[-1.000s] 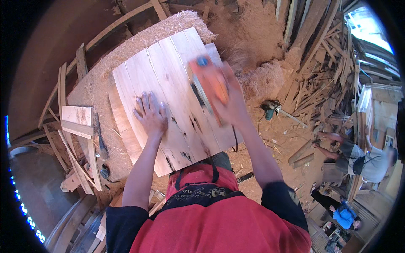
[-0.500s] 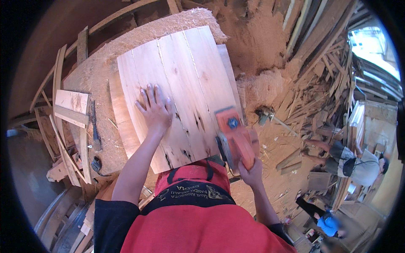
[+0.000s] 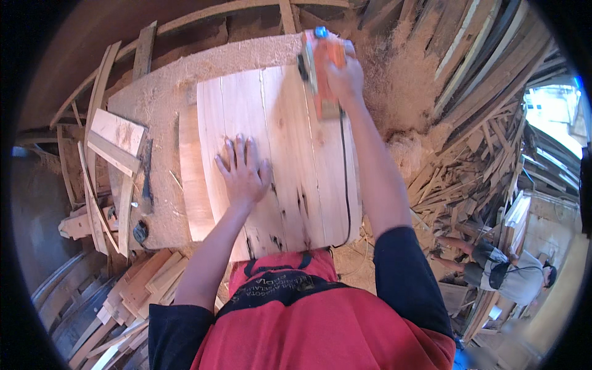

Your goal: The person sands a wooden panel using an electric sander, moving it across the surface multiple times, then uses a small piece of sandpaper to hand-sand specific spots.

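Observation:
A pale panel of several joined boards [image 3: 287, 154], with dark knots and cracks near its close edge, lies in front of me on other boards. Fingers spread, my left hand [image 3: 245, 176] presses flat on its left-middle part. My right hand [image 3: 346, 80] is wrapped round the handle of an orange electric planer [image 3: 322, 77] with a blue front knob. The planer is at the panel's far right corner, slightly blurred, its front end past the far edge. Its black cord [image 3: 345, 185] trails back along the panel's right side.
Sawdust and shavings cover the worktable [image 3: 154, 105]. At left lie a board piece [image 3: 117, 139], a long dark tool [image 3: 147, 179] and a small black object [image 3: 140, 231]. Offcuts heap up [image 3: 456, 185] on the right; a person [image 3: 518, 277] is beyond them.
My right hand has carried the planer from the panel's near right edge to its far right corner. My left hand stays on the panel. The view has shifted slightly.

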### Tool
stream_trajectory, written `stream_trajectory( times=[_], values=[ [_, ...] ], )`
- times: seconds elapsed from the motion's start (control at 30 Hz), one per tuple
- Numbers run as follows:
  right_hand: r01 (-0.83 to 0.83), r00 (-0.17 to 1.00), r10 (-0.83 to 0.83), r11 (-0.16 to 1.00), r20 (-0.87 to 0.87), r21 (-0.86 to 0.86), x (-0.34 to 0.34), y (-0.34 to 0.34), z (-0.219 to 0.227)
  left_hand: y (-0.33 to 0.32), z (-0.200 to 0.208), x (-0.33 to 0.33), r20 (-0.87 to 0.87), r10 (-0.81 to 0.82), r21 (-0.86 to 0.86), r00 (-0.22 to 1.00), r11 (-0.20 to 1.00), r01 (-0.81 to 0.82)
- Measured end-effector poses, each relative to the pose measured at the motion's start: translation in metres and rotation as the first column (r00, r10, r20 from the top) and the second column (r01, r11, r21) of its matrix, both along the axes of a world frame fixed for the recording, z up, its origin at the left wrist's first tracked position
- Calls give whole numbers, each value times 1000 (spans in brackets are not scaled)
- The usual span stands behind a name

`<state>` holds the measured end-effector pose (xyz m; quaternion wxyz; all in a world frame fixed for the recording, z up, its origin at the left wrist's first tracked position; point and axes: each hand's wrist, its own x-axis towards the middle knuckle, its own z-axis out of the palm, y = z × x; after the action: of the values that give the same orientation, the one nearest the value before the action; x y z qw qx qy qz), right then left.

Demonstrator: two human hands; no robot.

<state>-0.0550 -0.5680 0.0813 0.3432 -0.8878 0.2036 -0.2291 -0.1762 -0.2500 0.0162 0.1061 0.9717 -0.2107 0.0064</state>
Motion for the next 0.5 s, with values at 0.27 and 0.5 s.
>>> stream_trajectory(
  times=[0.27, 0.5],
  values=[
    [-77, 987, 107, 969, -120, 236, -100, 27, 15, 4, 0, 0, 6, 27, -28, 1000, 999, -26],
    [163, 891, 42, 901, -453, 403, -466, 105, 27, 2, -9, -3, 28, 41, -22, 999, 999, -40]
  ],
)
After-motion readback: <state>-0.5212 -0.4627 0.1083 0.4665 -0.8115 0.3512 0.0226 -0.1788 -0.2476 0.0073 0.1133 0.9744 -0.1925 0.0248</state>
